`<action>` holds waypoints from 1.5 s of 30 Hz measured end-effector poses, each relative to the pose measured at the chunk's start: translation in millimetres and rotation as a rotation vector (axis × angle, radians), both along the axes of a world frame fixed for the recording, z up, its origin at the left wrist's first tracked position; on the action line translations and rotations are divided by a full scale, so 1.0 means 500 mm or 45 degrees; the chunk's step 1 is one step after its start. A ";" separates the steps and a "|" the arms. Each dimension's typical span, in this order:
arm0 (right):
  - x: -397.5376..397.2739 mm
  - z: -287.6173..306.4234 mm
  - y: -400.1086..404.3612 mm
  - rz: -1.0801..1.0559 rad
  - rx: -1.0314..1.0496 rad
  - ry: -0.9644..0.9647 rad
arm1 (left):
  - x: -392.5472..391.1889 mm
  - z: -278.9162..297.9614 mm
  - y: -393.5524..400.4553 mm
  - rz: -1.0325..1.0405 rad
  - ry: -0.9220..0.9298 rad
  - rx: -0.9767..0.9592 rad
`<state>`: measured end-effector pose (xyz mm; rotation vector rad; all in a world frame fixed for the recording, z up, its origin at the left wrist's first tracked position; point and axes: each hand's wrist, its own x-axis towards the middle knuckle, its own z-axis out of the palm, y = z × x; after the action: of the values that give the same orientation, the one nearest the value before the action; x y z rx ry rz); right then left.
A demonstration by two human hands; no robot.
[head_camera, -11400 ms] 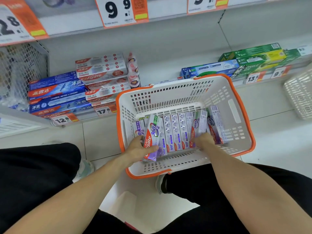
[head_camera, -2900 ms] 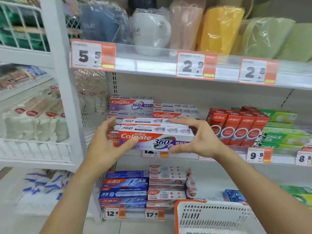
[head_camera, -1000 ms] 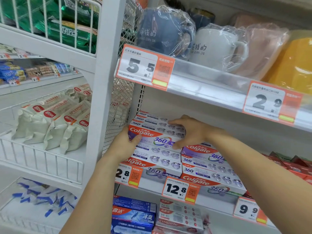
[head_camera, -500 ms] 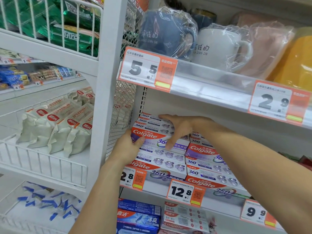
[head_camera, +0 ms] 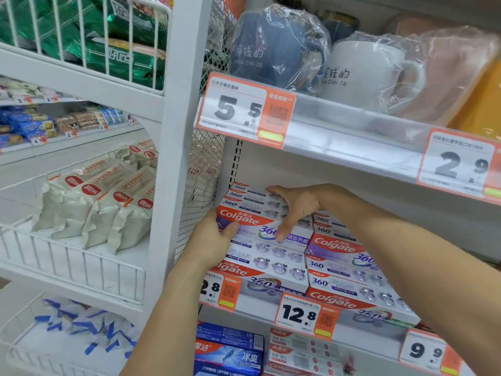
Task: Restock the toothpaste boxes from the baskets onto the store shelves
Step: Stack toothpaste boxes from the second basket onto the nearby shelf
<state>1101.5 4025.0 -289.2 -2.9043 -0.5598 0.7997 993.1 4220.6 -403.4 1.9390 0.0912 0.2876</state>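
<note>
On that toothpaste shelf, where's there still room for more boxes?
Free: the top of the right Colgate stack, which sits lower than the left stack, with bare back wall above it under the upper shelf. Crowded: the left stack, where both hands, left and right, hold the top boxes against the mesh side panel.

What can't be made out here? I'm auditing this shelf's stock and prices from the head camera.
- Left price tag: first digit hidden by the left hand; only "2.8" shows.
- Depth of the Colgate stack: rear rows hidden by front boxes and the right hand.
- Tag small print: too blurred.
- Orange item: cut off by the right edge.
</note>
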 end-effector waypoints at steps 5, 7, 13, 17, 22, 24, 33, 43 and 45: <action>0.001 -0.011 0.000 -0.007 0.018 -0.032 | 0.002 0.002 -0.001 0.065 0.024 0.083; -0.001 -0.011 -0.001 0.008 0.029 -0.033 | 0.002 0.006 -0.001 0.068 0.038 0.110; -0.083 0.020 -0.024 0.095 0.182 -0.421 | -0.018 0.029 0.004 -0.001 0.047 0.219; -0.200 0.012 -0.068 0.165 0.569 -0.902 | -0.052 0.076 -0.021 0.023 -0.089 0.321; -0.404 -0.081 -0.163 0.065 0.916 -1.075 | -0.157 0.093 -0.123 0.292 -0.545 0.257; -0.491 -0.148 -0.217 -0.141 1.063 -0.955 | -0.211 0.064 -0.193 0.103 -0.522 0.173; -0.795 -0.633 -0.496 -1.177 0.976 -0.405 | -0.469 -0.395 -0.414 -0.846 0.408 0.550; -0.889 -0.882 -0.638 -1.412 0.431 0.136 | -0.590 -0.531 -0.486 -0.846 0.563 0.823; -0.909 -0.928 -0.646 -1.536 0.342 0.244 | -0.580 -0.529 -0.491 -0.829 0.582 0.858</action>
<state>647.0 3701.8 -753.4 -2.2215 0.9427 0.6628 703.3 3975.2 -668.0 2.5348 -0.3807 -0.6384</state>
